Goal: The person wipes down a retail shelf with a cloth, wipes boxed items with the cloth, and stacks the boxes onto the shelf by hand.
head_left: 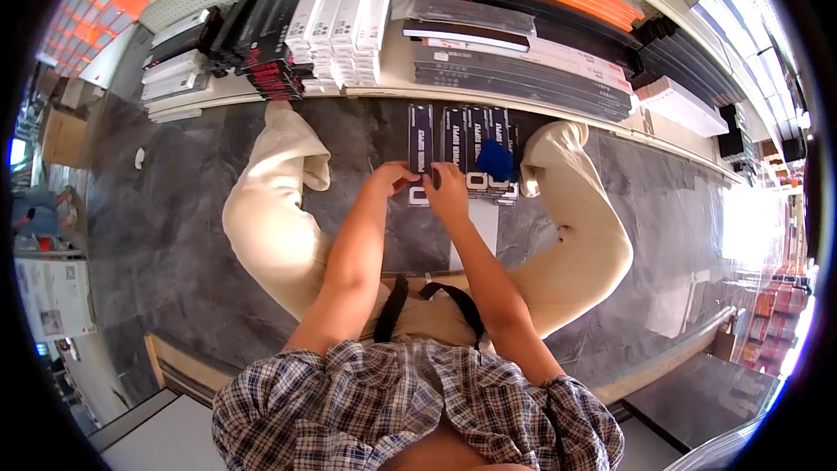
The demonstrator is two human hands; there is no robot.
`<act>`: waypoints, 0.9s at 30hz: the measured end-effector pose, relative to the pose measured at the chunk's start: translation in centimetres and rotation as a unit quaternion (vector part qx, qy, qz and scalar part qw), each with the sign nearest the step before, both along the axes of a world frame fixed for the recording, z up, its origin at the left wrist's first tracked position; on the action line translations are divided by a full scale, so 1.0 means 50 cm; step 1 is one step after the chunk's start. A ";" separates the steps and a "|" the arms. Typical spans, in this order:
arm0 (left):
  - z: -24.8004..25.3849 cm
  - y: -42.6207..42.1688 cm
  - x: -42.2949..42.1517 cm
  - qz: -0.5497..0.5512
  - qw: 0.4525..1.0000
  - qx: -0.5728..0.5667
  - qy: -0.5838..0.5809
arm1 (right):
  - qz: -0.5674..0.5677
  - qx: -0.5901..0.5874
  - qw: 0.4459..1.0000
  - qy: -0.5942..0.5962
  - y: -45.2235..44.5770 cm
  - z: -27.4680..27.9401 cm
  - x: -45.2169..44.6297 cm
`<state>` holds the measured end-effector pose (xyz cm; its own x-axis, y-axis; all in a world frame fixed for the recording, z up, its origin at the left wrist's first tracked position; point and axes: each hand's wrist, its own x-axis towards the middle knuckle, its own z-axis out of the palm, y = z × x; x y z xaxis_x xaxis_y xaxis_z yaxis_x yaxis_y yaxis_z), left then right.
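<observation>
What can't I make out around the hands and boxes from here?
All in the head view:
- Lettering on the grouped power supply boxes: partly covered by the blue item, whose own nature is unclear.
- Full finger contact on the separate power supply box: partly hidden by the left hand and right hand.
- Its finest print: too small.

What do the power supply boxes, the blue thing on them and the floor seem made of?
Power supply boxes: probably smooth printed cardboard, judging by square edges and flat, lettered faces. Blue thing: perhaps cloth, matte with an uneven outline. Floor: grey-veined, glossy where light hits; stone, tile or vinyl, I can't tell.
</observation>
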<state>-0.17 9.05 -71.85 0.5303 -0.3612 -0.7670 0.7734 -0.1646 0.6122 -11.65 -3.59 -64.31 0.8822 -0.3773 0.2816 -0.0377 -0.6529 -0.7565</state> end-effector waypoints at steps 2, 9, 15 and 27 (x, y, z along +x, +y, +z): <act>0.089 0.008 -0.012 0.044 0.999 -0.022 -0.004 | 0.026 0.001 0.998 0.053 0.035 0.054 -0.010; 0.387 0.008 -0.025 -0.106 0.980 -0.034 -0.162 | 0.043 -0.080 0.996 0.018 0.036 0.228 -0.044; 0.640 -0.020 -0.074 -0.162 0.885 -0.312 -0.305 | -0.052 -0.110 0.953 -0.279 -0.033 0.389 -0.101; 0.667 0.022 -0.003 -0.129 0.881 -0.249 -0.382 | -0.105 -0.309 0.901 -0.285 -0.266 0.815 0.407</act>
